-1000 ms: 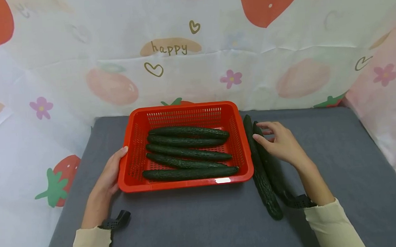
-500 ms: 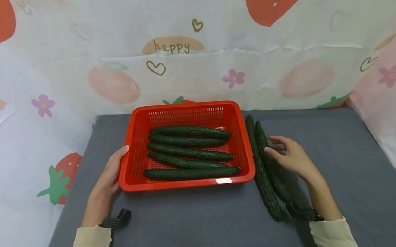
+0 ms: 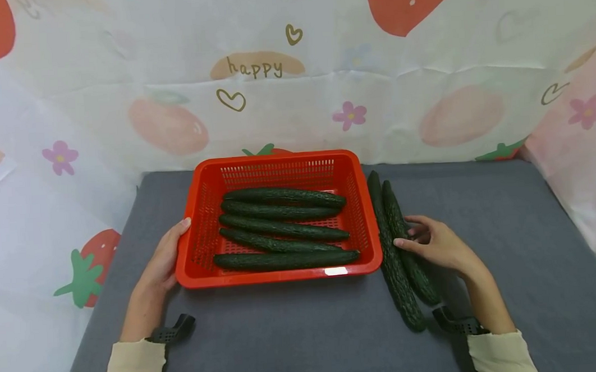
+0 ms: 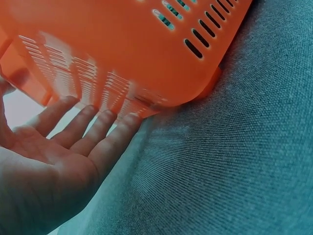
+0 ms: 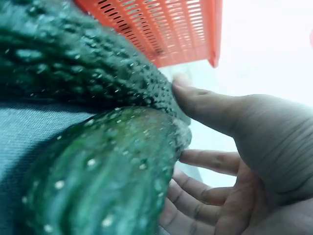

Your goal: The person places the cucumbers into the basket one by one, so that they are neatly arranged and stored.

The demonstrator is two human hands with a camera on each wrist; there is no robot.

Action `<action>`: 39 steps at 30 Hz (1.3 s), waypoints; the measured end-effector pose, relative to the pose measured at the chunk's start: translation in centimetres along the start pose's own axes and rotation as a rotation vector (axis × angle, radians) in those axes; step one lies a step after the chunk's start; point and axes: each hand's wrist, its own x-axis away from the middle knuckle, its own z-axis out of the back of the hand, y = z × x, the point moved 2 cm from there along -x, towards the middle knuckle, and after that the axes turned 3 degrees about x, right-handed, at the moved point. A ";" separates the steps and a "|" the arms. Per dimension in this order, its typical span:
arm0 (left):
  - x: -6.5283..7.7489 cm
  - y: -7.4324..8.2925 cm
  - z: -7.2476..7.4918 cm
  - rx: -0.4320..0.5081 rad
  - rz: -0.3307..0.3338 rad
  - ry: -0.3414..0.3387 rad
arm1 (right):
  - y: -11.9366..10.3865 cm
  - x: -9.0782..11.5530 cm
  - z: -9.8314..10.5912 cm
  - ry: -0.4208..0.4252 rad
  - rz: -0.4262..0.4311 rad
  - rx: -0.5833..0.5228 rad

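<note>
In the head view my left hand [image 3: 164,257] holds the left side of the red plastic basket [image 3: 187,253], thumb on its rim. The left wrist view shows the fingers [image 4: 105,129] against the basket's slotted outer wall. Several dark green cucumbers [image 3: 286,259] lie side by side inside. Two more cucumbers lie right of the basket: an inner cucumber [image 3: 394,271] against its side and an outer cucumber [image 3: 420,280]. My right hand [image 3: 440,245] is at the outer cucumber, thumb reaching across its top and loosely bent fingers along its right side; a gap shows between palm and cucumber.
Grey cloth [image 3: 295,332] covers the table. Behind it hangs a white curtain [image 3: 274,114] printed with fruit and flowers. Each wrist wears a black camera mount, and the right mount [image 3: 457,322] sits close to the outer cucumber's near end.
My right hand has moved from the outer cucumber's far end toward its middle, first drawing right, then back in over it. The left hand and basket have stayed put.
</note>
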 end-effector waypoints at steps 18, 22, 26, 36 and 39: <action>0.1 0.2 0.0 0.006 -0.005 -0.001 | 0.9 0.5 0.2 -0.011 0.021 -0.137; 0.0 0.5 0.0 0.015 -0.019 -0.026 | 0.2 0.6 0.3 -0.021 0.057 -0.044; -0.2 0.4 -0.1 0.023 -0.021 -0.025 | -0.6 0.7 0.4 -0.009 0.073 0.132; 0.1 0.1 -0.1 0.036 -0.051 -0.041 | -1.5 0.9 0.0 0.019 0.028 0.292; 0.2 0.1 -0.1 0.027 -0.049 -0.033 | -1.5 0.9 0.1 0.028 0.011 0.295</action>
